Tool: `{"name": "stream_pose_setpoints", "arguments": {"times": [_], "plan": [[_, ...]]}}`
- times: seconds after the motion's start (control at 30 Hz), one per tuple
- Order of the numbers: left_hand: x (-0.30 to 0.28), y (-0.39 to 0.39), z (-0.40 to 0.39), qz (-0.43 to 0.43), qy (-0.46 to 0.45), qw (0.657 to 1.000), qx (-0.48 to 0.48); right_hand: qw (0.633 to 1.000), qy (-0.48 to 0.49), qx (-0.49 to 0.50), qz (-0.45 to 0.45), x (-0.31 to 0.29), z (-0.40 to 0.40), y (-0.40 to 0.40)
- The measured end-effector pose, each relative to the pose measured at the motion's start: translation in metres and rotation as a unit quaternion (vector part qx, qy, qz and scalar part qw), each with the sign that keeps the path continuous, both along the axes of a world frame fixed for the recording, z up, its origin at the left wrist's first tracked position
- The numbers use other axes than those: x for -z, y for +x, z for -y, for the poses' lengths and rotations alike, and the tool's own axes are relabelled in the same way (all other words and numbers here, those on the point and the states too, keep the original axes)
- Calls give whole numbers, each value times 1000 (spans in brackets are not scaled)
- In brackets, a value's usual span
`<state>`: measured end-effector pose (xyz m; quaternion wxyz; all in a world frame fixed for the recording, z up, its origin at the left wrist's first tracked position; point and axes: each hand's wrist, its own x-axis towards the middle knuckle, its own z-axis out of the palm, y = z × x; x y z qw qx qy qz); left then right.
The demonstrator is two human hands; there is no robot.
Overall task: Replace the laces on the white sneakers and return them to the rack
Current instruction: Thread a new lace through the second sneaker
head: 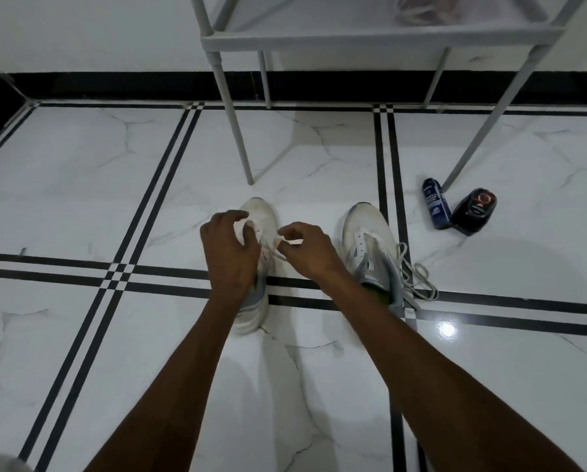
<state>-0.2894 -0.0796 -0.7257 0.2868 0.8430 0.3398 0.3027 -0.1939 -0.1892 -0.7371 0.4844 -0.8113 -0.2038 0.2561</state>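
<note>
From where I watch, much of the left sneaker (263, 229) is hidden under the two hands, so I only see its rounded white toe, a strip of grey side and the heel beside the left forearm; the lace ends there are too blurred to trace. The rack (319, 39) is cut off at the top, showing one pale shelf on thin round legs with a soft, indistinct bundle (428, 10) lying on it. The floor (81, 165) is glossy white marble-look tile crossed by black lines. The right sneaker (370, 247) stands just beside the first, white mesh with grey trim, its tongue pulled up and a loose grey lace (418, 274) coiled against its outer side on the floor. Near a rack leg stand a dark blue can (437, 207) and a black bottle (474, 211), touching each other. My left hand (229, 250) hovers curled over the left sneaker's eyelets, and I cannot tell whether its grip holds anything. My right hand (307, 252) pinches something small and pale at its fingertips above the same shoe.
</note>
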Motion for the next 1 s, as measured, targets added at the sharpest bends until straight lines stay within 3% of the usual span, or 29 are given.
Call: {"name": "stream_pose_setpoints", "arguments": {"times": [0.1,0.2,0.27,0.37,0.53,0.73,0.8,0.9,1.0], "plan": [[-4,35,36,14,-106,990,95,996,-7,54,75,-15,39,29],[5,59,75,-54,-238,959,145,984,-25,95,149,-21,86,55],[13,66,94,-98,-274,940,178,979,-46,124,158,-19,115,67],[21,77,118,-143,-263,930,212,972,-96,144,157,-4,159,88],[29,88,131,-140,-217,942,215,967,-206,-15,151,35,187,98],[26,96,130,-162,-206,943,204,957,-236,23,168,39,189,98],[24,98,131,-153,-190,949,198,961,-206,41,180,35,195,103],[16,109,137,-72,-171,955,232,971,-144,32,189,11,201,111],[0,125,151,-67,-203,918,333,982,-112,22,151,-18,203,119]]}}
